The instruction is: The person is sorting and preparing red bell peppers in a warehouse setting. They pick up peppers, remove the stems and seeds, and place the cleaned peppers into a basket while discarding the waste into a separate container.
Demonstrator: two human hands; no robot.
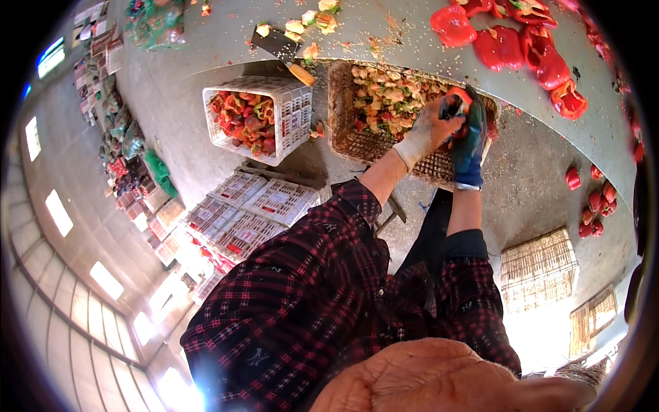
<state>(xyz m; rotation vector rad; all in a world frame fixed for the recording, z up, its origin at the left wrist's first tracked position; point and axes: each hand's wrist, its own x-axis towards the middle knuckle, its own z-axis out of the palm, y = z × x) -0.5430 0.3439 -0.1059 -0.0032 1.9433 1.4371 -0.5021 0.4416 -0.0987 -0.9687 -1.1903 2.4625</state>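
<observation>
My left hand [430, 126], in a pale, orange-stained glove, has its fingers curled at a red bell pepper [458, 93]. Cupped around the pepper's other side is my right hand [469, 141], in a blue-green glove. The hands partly hide the pepper, and a dark patch between the fingers is unclear. Both hands are over the right part of a dirty plastic crate [342, 113] holding pale and green pepper cores [386, 98]. On the metal table, a cleaver [275, 44] lies with its wooden handle past the edge. Opened red peppers [497, 49] lie at the upper right.
A white crate of red peppers [206, 121] stands left of the core crate. Stacked white crates [242, 206] are beside my left arm. Whole peppers [594, 201] lie on the floor at right, near another crate [540, 268]. Cores and seeds litter the table [221, 31].
</observation>
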